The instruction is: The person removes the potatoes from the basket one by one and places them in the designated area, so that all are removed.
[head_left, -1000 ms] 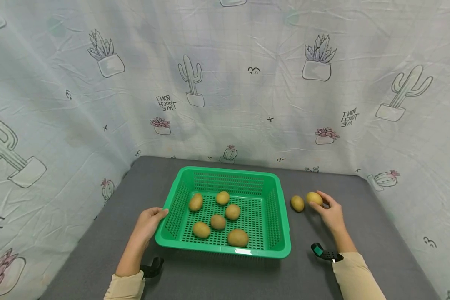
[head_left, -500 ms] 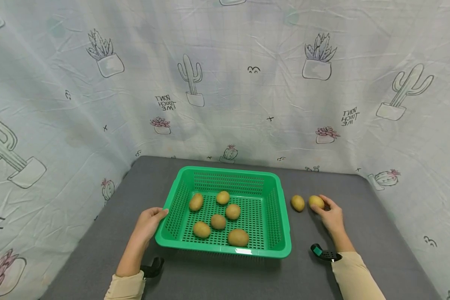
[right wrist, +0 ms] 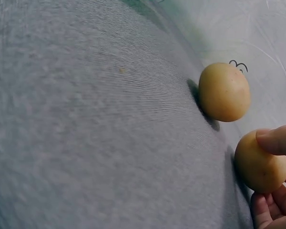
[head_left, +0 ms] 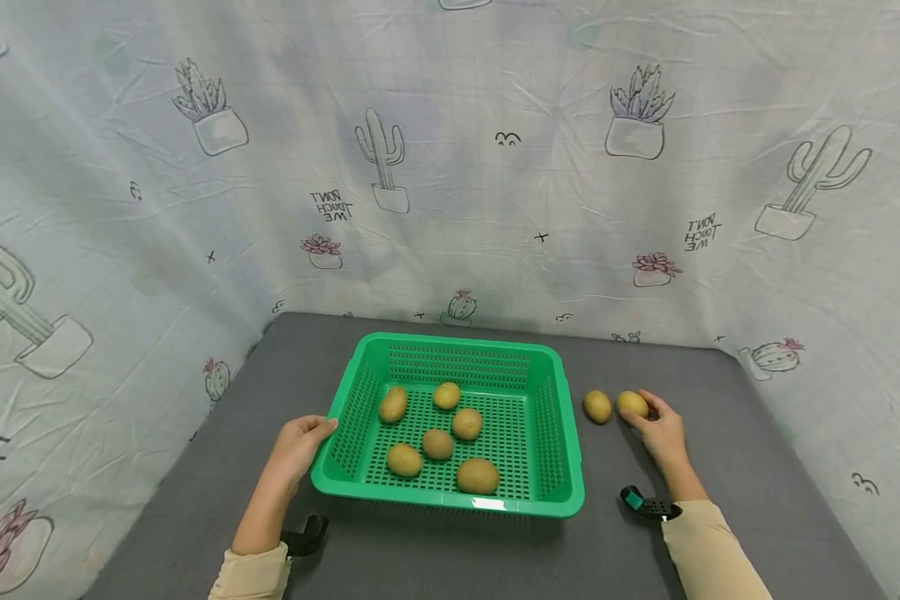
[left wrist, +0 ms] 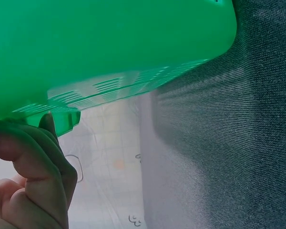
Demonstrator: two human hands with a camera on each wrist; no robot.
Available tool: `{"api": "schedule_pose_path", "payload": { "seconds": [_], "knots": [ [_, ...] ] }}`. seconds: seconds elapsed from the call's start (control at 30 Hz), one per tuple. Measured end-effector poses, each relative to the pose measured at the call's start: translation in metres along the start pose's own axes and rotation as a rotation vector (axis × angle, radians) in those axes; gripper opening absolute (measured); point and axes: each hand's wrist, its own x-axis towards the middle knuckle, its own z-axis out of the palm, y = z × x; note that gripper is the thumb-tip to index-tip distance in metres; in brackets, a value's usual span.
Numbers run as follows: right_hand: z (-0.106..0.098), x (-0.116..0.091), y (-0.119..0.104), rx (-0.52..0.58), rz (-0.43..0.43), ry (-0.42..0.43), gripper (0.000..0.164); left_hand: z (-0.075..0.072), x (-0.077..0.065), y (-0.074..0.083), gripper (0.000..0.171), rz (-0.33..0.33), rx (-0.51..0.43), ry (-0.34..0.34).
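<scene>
A green plastic basket (head_left: 450,498) with slotted walls stands mid-table, several potatoes (head_left: 477,476) spread over its floor. My left hand (head_left: 294,450) grips the basket's left rim, thumb on top; in the left wrist view its curled fingers (left wrist: 47,162) come up under the rim. Right of the basket, my right hand (head_left: 663,429) holds a yellowish potato (head_left: 632,404) between thumb and fingers, low at the tabletop. Another potato (head_left: 597,407) lies between that one and the basket. The right wrist view shows the held potato (right wrist: 261,164) under the thumb, the loose potato (right wrist: 224,92) beyond it.
A dark grey cloth covers the table (head_left: 435,558). Pale curtains (head_left: 450,183) printed with cacti hang behind and along both sides. Black camera mounts sit at both wrists, the right one (head_left: 648,505) jutting over the table.
My right hand has lowered slightly toward me with its potato, which now sits a little farther from the loose one. The left hand keeps its hold on the basket.
</scene>
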Motion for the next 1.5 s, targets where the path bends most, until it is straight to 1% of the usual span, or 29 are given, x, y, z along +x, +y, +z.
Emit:
{"api": "schedule_pose_path", "payload": {
  "seconds": [0.13,0.27,0.43,0.7,0.9,1.23,1.3,1.5],
  "knots": [
    [-0.001,0.001,0.0,-0.011,0.004,-0.044,0.067,0.0,0.0,0.0,0.045,0.002,0.003,0.005],
    [-0.003,0.002,0.001,-0.004,0.026,-0.09,0.07,0.0,0.001,-0.001,0.046,0.002,0.006,0.003],
    [-0.006,0.002,0.002,-0.003,0.051,-0.122,0.073,0.001,0.001,-0.002,0.046,0.0,0.013,0.004],
    [-0.007,0.006,0.001,0.048,0.058,-0.11,0.073,0.0,0.002,0.0,0.046,0.015,0.003,-0.007],
    [-0.007,0.004,0.002,0.085,0.074,-0.094,0.073,0.001,0.002,0.0,0.042,0.007,0.009,0.012],
    [-0.009,-0.001,0.002,0.117,0.071,-0.03,0.074,0.0,0.0,-0.001,0.045,0.002,0.006,-0.007],
    [-0.011,-0.002,0.001,0.104,0.058,-0.022,0.074,0.0,0.0,-0.001,0.044,0.001,0.004,-0.005],
    [-0.02,-0.001,-0.008,0.079,0.001,-0.033,0.072,0.0,0.0,0.0,0.045,0.002,0.001,-0.003]
  ]
}}
